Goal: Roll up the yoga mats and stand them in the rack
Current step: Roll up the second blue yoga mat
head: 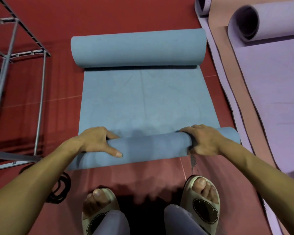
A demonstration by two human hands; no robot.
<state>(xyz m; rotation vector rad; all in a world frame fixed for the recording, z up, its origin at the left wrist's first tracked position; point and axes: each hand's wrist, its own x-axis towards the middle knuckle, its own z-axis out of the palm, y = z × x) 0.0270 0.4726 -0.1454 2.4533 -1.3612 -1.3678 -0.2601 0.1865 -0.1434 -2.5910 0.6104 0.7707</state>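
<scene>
I see the blue mat (pixel 146 99) lying on the red floor (pixel 126 12) in the middle of the frame, rolled at both ends: a thick roll across the upper centre and a thinner roll across the lower centre, with a flat stretch between them.

Both hands are on the thinner, near roll. The left hand (pixel 97 141) sits at its left end, fingers curled over the top and far side, thumb stretched along the near face, so it grips the roll. The right hand (pixel 202 141) sits near the right end, fingers wrapped over the top and down the far side, thumb tucked on the near side, also gripping. A short stub of the roll sticks out past the right hand toward the right.

At the left edge stands the grey metal rack (pixel 12 53), its open frame reaching from the upper left down to the lower left, apart from the blue mat. A black cord (pixel 61 189) lies coiled on the floor at lower left, partly behind the left forearm.

On the right, 2 purple mats (pixel 270 92) lie overlapped, each with a curled far end at the upper right, close beside the blue mat's right edge.

At the bottom, 2 feet in beige slippers (pixel 202 202) stand just short of the near roll.
</scene>
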